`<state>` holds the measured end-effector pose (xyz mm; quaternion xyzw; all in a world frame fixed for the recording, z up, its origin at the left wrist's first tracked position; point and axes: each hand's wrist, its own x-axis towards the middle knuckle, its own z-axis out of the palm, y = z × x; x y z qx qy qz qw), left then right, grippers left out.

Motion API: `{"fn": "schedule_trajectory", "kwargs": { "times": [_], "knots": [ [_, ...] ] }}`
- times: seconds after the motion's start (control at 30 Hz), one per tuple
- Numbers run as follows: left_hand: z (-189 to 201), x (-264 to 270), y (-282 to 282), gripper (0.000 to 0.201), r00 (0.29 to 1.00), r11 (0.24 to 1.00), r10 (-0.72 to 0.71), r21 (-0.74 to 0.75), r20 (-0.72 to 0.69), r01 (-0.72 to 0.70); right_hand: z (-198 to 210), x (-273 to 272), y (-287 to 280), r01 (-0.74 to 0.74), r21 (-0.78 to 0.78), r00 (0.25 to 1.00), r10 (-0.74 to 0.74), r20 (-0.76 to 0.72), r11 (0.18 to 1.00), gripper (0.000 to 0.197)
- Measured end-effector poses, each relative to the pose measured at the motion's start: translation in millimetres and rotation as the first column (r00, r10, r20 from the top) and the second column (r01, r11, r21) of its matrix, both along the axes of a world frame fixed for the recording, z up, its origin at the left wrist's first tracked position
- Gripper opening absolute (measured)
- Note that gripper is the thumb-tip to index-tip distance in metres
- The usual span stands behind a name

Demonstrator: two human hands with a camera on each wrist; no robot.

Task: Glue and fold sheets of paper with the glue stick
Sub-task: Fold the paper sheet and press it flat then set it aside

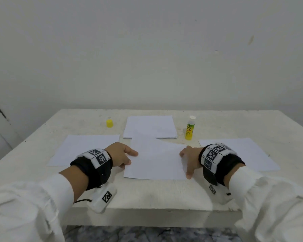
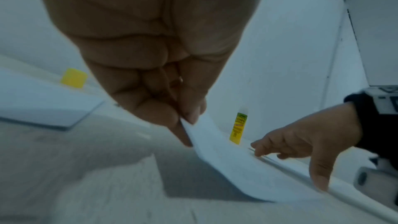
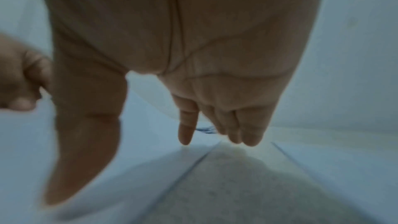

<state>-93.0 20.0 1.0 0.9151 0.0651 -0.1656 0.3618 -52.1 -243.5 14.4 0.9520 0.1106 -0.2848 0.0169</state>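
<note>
- Progress: early stage; centre sheet [image 1: 156, 159] lies unfolded on the table [image 1: 164, 194], ahead of the paper stack [image 1: 150, 125].
- Left hand [image 1: 120, 155] pinches its left edge, lifting it.
- Right hand [image 1: 191, 159] rests straight fingers on the right edge; gripping nothing, apparently.
- Glue stick [image 1: 189, 128] stands uncapped; yellow cap [image 1: 109, 123] well apart.
- Outstanding: gluing not evident; folding remains.
</note>
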Motion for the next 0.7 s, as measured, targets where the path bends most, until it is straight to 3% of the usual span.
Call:
{"fn": "schedule_trajectory", "kwargs": {
  "times": [0.17,0.4,0.6,0.7],
  "knots": [
    [10,5,19,0.037,0.989,0.991,0.078,-0.116,0.124,-0.064,8,7,-5,0.246,0.371,0.968,-0.247,-0.046,0.895,0.054],
    [17,49,32,0.029,0.96,0.974,0.211,-0.121,0.183,-0.191,10,44,30,0.299,0.505,0.932,-0.362,0.027,0.81,0.042],
    [25,116,31,0.046,0.99,0.978,0.029,0.201,0.14,-0.057,8,100,63,0.332,0.43,0.905,-0.412,0.106,0.84,0.04],
    [17,142,31,0.052,0.997,0.938,-0.046,0.346,0.069,0.019,4,123,75,0.302,0.264,0.925,-0.348,0.152,0.916,0.028]
  ]
}}
